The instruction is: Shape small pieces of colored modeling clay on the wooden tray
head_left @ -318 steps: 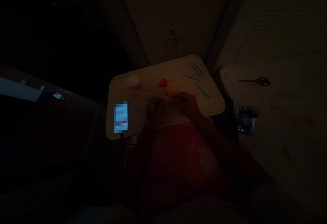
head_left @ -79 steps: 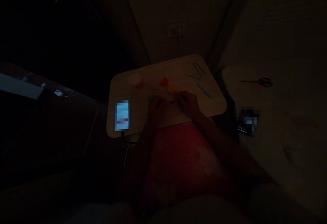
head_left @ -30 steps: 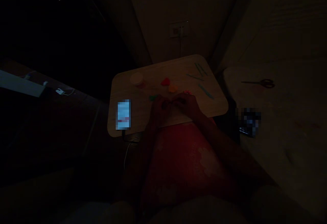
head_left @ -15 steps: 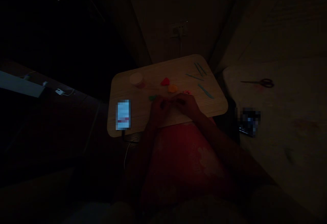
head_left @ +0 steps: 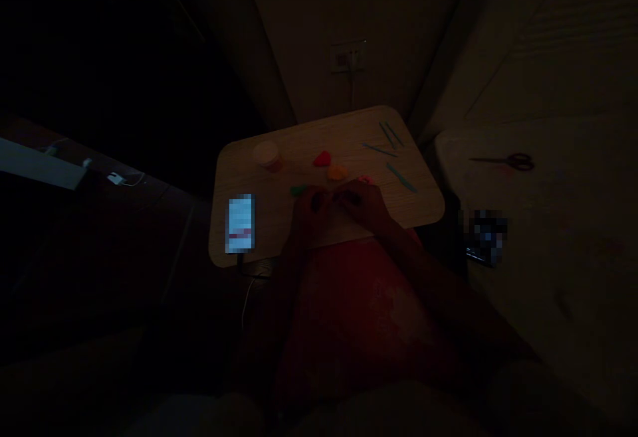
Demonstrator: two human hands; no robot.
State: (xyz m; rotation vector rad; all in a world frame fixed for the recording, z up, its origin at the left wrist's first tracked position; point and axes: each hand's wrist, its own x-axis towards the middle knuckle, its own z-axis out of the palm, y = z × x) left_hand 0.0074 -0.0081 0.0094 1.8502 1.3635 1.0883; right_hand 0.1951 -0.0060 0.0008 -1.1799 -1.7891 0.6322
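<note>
Two hands (head_left: 312, 214) (head_left: 363, 202) near wooden board (head_left: 411, 208) edge (phone (head_left: 240, 223) left)

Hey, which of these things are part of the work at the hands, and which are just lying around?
Part of the work: left hand, right hand, red clay lump, orange clay lump, green clay lump, pink clay lump, teal modelling tools.
Lying about: phone, scissors, wall socket.
</note>
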